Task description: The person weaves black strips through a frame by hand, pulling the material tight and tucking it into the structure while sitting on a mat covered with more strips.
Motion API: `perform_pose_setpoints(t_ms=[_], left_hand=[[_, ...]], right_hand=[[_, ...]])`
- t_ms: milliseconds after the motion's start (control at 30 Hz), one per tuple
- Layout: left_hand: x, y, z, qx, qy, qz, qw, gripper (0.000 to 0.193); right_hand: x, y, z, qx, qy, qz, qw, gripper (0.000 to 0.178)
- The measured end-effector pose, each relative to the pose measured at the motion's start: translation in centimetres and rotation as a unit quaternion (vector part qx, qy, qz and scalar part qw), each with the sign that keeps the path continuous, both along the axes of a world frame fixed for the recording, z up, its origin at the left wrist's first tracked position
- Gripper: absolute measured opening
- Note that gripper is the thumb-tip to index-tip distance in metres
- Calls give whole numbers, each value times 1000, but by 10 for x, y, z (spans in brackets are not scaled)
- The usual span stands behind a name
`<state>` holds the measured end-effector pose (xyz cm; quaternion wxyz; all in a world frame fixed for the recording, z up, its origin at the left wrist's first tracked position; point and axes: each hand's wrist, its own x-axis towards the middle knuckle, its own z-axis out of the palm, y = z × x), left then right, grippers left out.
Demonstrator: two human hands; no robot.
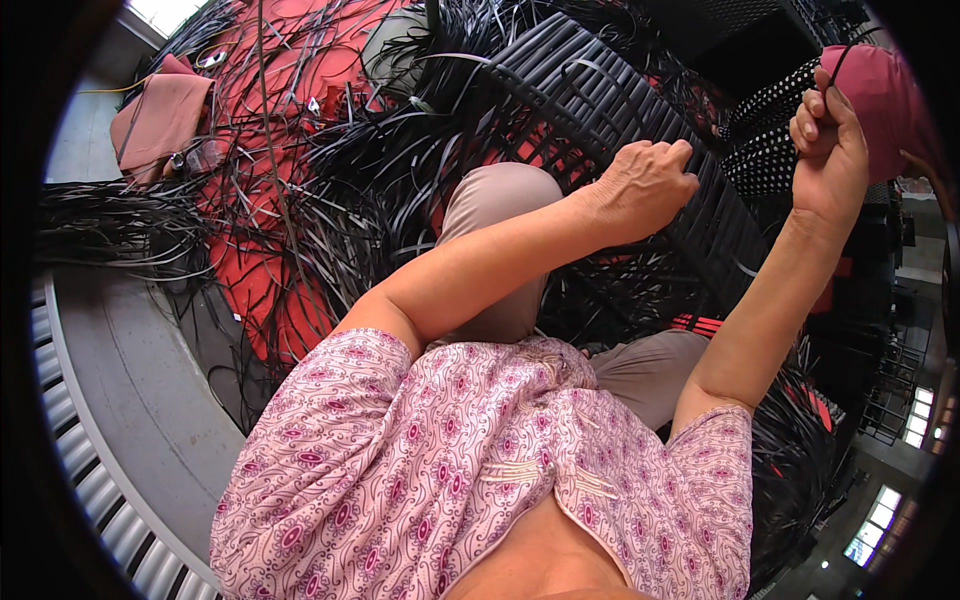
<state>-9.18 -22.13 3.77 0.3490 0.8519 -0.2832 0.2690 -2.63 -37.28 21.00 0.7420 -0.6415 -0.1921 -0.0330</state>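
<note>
My left hand (645, 190) is closed in a fist over a black slatted panel (575, 85) wound with flat black strips. Whatever its fingers hold, if anything, is hidden. My right hand (832, 150) is raised at the upper right, beyond the panel's edge. Between its thumb and fingers it pinches a thin black strip (841, 66), which curves upward from the fingertips. The panel slopes from the upper middle down toward the right, in front of my knees. Part of it has an open grid of crossing strips, and my left forearm passes in front of its near side.
Loose black strips (360, 150) lie tangled over a red sheet (240, 130). A folded brownish-pink cloth (160, 120) lies at the upper left. Beside my right hand is another person in pink (895, 110) and dotted cloth (765, 140). A metal roller conveyor (90, 470) curves along the lower left.
</note>
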Motion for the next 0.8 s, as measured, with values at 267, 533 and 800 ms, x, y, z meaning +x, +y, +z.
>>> perform_pose_setpoints(t_ms=[267, 533, 800], left_hand=[[-2, -1, 3, 14, 11, -12, 1000, 9], [-4, -1, 2, 16, 10, -19, 1000, 7], [-4, -3, 2, 15, 18, -22, 999, 5]], right_hand=[[-11, 26, -7, -57, -4, -42, 997, 26], [-14, 33, -16, -83, -14, -60, 995, 24], [-15, 38, -24, -97, 14, -61, 993, 25]])
